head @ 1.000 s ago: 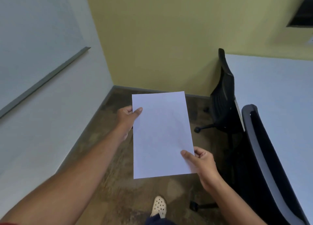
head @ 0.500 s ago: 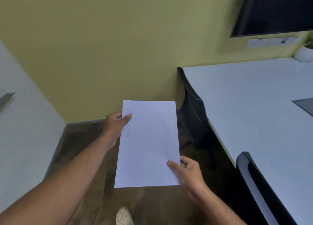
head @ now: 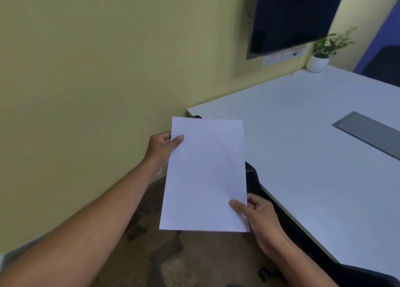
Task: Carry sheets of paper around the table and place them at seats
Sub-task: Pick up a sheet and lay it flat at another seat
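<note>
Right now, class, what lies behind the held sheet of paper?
Behind the sheet of paper, a black chair shows at its top and right edges, tucked at the white table. Most of the chair, and the floor beneath, is covered.

Single head view, looking forward-down, close over both forearms; table (head: 313, 157) corner at right.

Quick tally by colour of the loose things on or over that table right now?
White: 2, the held white paper sheet and the round white plant pot.
Green: 1, the leafy green plant.
Total: 3.
</note>
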{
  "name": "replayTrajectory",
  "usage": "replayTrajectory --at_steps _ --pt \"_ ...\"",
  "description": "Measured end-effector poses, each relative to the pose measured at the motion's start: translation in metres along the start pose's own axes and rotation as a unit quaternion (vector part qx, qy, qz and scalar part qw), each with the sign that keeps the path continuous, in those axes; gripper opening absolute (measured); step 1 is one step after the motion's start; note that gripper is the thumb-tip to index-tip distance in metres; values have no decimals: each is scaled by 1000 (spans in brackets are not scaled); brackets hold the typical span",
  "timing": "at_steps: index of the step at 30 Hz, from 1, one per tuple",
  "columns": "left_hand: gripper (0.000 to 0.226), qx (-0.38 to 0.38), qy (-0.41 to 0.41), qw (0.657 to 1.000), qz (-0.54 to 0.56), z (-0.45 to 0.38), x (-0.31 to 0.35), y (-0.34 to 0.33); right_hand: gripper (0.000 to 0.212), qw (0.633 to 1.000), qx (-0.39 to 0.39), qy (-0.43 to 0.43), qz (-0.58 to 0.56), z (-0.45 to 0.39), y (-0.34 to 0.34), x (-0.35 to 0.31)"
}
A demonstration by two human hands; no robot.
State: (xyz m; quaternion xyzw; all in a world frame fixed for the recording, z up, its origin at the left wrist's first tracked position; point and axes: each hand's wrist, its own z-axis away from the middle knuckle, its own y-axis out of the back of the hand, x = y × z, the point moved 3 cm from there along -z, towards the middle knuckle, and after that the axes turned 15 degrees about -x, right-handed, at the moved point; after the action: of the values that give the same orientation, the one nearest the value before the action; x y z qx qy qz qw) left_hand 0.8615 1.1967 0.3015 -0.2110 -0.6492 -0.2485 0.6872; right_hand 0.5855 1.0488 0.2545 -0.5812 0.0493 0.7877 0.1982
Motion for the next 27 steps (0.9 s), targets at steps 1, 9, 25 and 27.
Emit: replayTrajectory --at_steps 1,9,25,27 --pt "21 -22 6 1000 -2 -34 2 -5 19 1000 25 6 -13 -18 7 -8" --pt "17 -118 7 993 -20 -193 10 -43 16 991 110 30 -66 -109 45 -49" --pt "14 -322 105 934 -109 -429 7 -159 13 950 285 23 -123 -276 180 -86" --pt "15 -336 95 929 -124 -446 2 -174 13 948 295 12 -117 -286 192 -80"
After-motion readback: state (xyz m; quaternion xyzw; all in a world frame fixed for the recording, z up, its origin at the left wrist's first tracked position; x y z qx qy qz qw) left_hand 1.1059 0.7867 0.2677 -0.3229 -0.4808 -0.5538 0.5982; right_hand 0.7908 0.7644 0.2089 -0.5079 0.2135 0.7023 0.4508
